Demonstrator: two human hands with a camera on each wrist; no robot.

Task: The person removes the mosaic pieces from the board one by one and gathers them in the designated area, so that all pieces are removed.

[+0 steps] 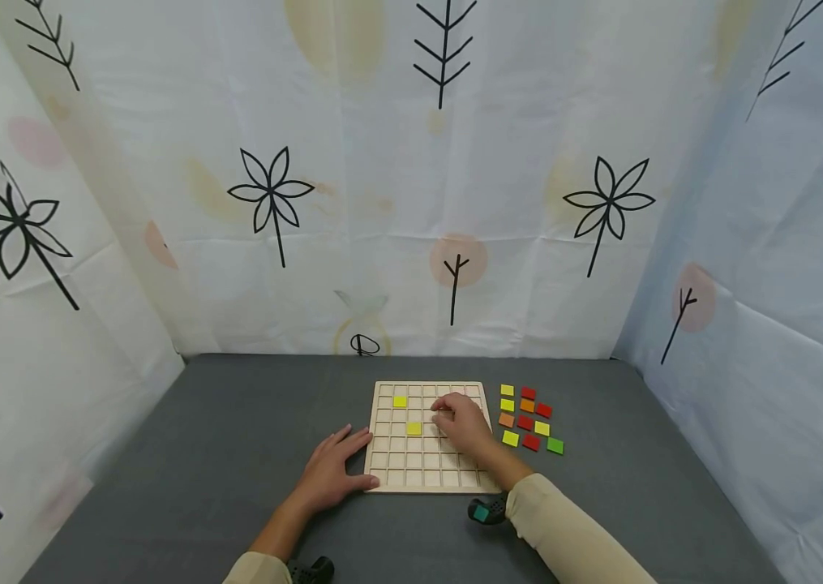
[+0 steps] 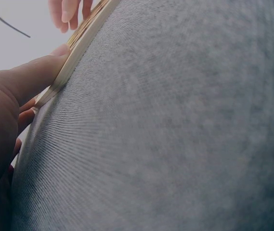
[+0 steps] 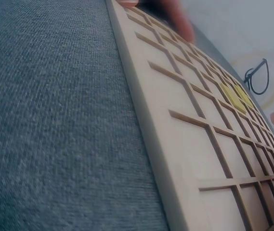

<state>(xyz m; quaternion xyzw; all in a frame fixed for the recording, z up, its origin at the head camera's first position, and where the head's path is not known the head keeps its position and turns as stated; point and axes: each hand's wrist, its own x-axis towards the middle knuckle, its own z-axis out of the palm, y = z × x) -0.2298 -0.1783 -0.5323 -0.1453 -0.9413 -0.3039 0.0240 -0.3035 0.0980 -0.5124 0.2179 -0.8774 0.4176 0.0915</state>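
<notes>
A pale wooden grid board (image 1: 393,461) lies on the grey table. Two yellow square tiles, an upper one (image 1: 400,401) and a lower one (image 1: 414,428), sit in its cells. My left hand (image 1: 331,470) rests at the board's left edge, fingers extended, with the thumb touching the near left corner; the left wrist view shows this thumb (image 2: 40,72) on the rim. Over the right half of the board, my right hand (image 1: 464,423) pinches a small thin tile, mostly hidden by its fingertips. Its colour cannot be made out.
Right of the board lie several loose tiles: yellow (image 1: 507,390), red (image 1: 529,393), orange (image 1: 506,419) and one green (image 1: 555,445). Patterned white cloth (image 1: 382,203) encloses the back and sides of the table (image 1: 250,405). Both wrists wear dark devices.
</notes>
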